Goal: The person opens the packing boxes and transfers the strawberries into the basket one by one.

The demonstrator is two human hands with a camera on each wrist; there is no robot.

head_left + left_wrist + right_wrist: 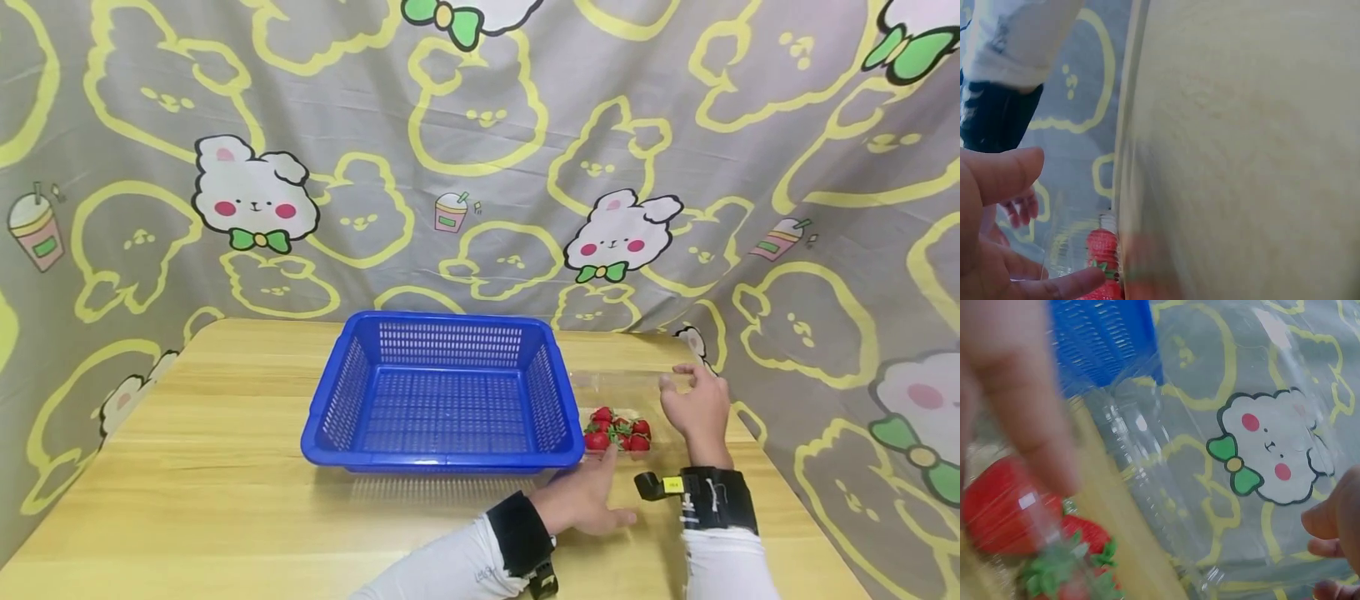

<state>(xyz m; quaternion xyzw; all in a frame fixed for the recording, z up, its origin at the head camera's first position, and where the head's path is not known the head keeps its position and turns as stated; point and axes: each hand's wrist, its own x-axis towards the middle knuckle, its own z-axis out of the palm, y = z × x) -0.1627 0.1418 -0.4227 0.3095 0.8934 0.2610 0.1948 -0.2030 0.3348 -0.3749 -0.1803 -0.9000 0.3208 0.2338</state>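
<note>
A clear plastic box holding several red strawberries sits just right of the blue basket. Its transparent lid stands raised on the far side. My left hand is at the near edge of the box, fingers extended, with its index fingertip close by the strawberries. In the left wrist view its thumb is spread apart from the fingers. Over the right end of the box is my right hand, thumb and fingers loosely bent with a gap between them, overlapping the lid's edge in the right wrist view.
A large blue plastic basket with nothing in it stands on the wooden table, left of the strawberry box. Behind and on both sides hangs a grey cartoon-print curtain, meeting the table's back edge.
</note>
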